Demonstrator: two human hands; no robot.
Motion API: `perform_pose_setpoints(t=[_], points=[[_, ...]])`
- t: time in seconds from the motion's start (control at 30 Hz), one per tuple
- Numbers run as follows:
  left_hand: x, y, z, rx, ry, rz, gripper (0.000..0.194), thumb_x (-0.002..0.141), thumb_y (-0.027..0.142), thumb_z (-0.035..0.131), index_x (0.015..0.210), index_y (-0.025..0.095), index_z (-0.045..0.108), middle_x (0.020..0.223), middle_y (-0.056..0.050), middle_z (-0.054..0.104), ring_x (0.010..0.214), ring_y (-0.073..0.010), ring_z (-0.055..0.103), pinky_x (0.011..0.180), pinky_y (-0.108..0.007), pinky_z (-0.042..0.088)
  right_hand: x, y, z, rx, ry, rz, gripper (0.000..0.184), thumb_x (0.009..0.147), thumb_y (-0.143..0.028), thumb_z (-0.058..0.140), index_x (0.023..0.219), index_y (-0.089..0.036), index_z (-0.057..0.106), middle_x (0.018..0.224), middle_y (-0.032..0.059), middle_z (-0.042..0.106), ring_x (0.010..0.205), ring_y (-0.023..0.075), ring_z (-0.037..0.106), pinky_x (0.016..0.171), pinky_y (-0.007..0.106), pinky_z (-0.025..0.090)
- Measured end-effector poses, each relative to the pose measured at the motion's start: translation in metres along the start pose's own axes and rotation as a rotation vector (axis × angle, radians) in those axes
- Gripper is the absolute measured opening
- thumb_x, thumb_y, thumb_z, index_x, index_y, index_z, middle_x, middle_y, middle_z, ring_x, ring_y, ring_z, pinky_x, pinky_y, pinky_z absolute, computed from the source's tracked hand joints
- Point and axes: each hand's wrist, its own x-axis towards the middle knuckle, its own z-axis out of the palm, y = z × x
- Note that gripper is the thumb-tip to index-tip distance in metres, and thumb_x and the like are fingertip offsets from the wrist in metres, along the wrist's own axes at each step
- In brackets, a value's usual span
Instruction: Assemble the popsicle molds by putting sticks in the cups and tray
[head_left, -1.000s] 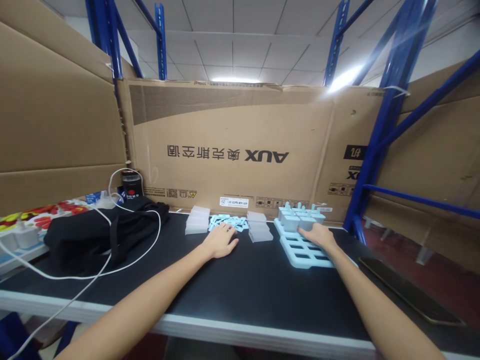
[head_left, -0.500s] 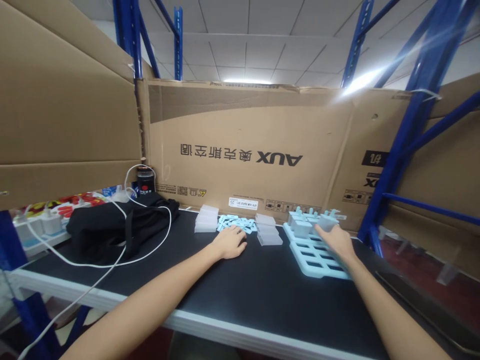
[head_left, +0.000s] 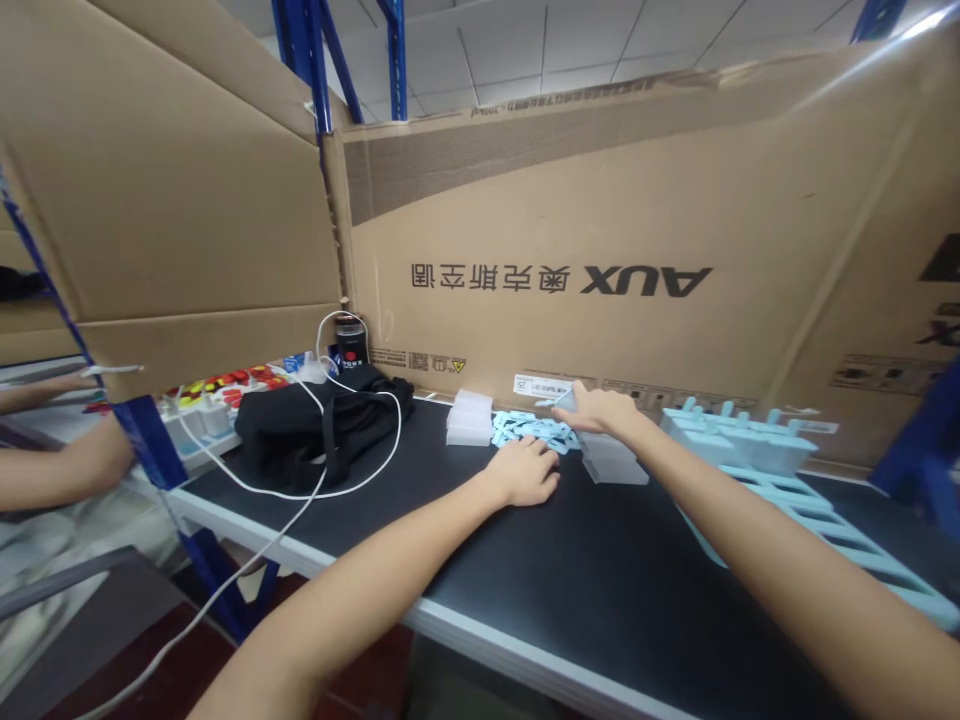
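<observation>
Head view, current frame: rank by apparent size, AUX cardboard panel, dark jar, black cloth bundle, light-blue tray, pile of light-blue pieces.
1. AUX cardboard panel
2. Black cloth bundle and light-blue tray: unsure, the right arm hides part of the tray
3. Pile of light-blue pieces
4. Dark jar

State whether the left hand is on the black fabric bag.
No, the left hand lies beside the small light-blue plastic pieces, right of the bag.

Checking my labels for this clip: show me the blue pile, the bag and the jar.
Blue pile (head_left: 525,428): head view, middle of the loose pieces.
Bag (head_left: 289,430): head view, its black cloth.
Jar (head_left: 349,345): head view, dark side below the lid.
</observation>
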Motion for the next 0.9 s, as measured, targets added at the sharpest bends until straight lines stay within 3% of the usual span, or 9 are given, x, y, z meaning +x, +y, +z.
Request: perform_pose_setpoints(t=[0.2, 0.33, 0.47, 0.57, 0.67, 0.8, 0.9], points=[[0.002, -0.002, 0.001, -0.009, -0.016, -0.004, 0.035, 0.095, 0.041, 0.040, 0.114, 0.020, 0.059, 0.112, -0.010, 0.060, 0.108, -0.0270, 0.052, 0.094, -0.041, 0.044, 0.019, -0.017, 0.015, -0.029, 0.097, -0.027, 0.056, 0.077, -0.055, 0.054, 0.113, -0.013, 0.063, 0.108, 0.0219, 0.066, 0.103, 0.0386, 0.061, 0.083, 0.049, 0.046], [0.002, -0.001, 0.000, -0.008, -0.028, -0.002, 0.035, 0.095, 0.041, 0.039, 0.115, 0.021, 0.059, 0.113, -0.010, 0.060, 0.109, -0.0274, 0.051, 0.094, -0.041, 0.044, 0.018, -0.028, 0.022, -0.022, 0.075, -0.022, 0.066, 0.078, -0.064, 0.056, 0.119, -0.013, 0.060, 0.112, 0.0226, 0.064, 0.107, 0.0378, 0.060, 0.086, 0.047, 0.046], [0.002, -0.002, 0.000, -0.007, -0.014, 0.002, 0.035, 0.095, 0.041, 0.040, 0.113, 0.020, 0.060, 0.111, -0.009, 0.061, 0.108, -0.0276, 0.052, 0.094, -0.041, 0.044, 0.014, -0.024, 0.021, 0.012, 0.007, -0.001, 0.081, 0.083, -0.071, 0.047, 0.133, -0.008, 0.044, 0.111, 0.0239, 0.063, 0.106, 0.0364, 0.061, 0.086, 0.046, 0.046], [0.002, -0.001, 0.000, -0.010, -0.010, 0.007, 0.034, 0.094, 0.041, 0.040, 0.113, 0.020, 0.060, 0.111, -0.009, 0.061, 0.108, -0.0275, 0.052, 0.094, -0.041, 0.044, 0.011, 0.003, 0.017, 0.031, -0.008, -0.097, 0.076, 0.087, -0.068, 0.042, 0.134, -0.008, 0.040, 0.126, 0.0262, 0.053, 0.109, 0.0371, 0.059, 0.089, 0.046, 0.045], [0.002, -0.001, -0.001, -0.020, -0.019, 0.004, 0.033, 0.095, 0.040, 0.040, 0.113, 0.021, 0.059, 0.112, -0.009, 0.060, 0.108, -0.0275, 0.052, 0.094, -0.041, 0.043, 0.009, 0.044, 0.016, 0.035, -0.053, -0.262, 0.067, 0.085, -0.061, 0.050, 0.127, -0.009, 0.047, 0.132, 0.0246, 0.045, 0.106, 0.0335, 0.059, 0.090, 0.042, 0.045], [0.001, -0.001, -0.001, -0.035, -0.014, 0.010, 0.033, 0.095, 0.040, 0.040, 0.112, 0.021, 0.059, 0.112, -0.009, 0.060, 0.108, -0.0273, 0.052, 0.094, -0.041, 0.044, 0.003, 0.095, 0.023, 0.065, -0.065, -0.399, 0.059, 0.079, -0.060, 0.057, 0.116, -0.015, 0.058, 0.121, 0.0168, 0.055, 0.112, 0.0323, 0.054, 0.091, 0.040, 0.045], [0.002, -0.002, 0.000, -0.039, 0.000, 0.016, 0.032, 0.094, 0.040, 0.040, 0.111, 0.021, 0.060, 0.111, -0.008, 0.061, 0.108, -0.0268, 0.052, 0.095, -0.040, 0.044, -0.002, 0.114, 0.033, 0.135, -0.033, -0.454, 0.058, 0.076, -0.060, 0.060, 0.113, -0.017, 0.061, 0.115, 0.0136, 0.061, 0.110, 0.0308, 0.054, 0.091, 0.040, 0.044]])
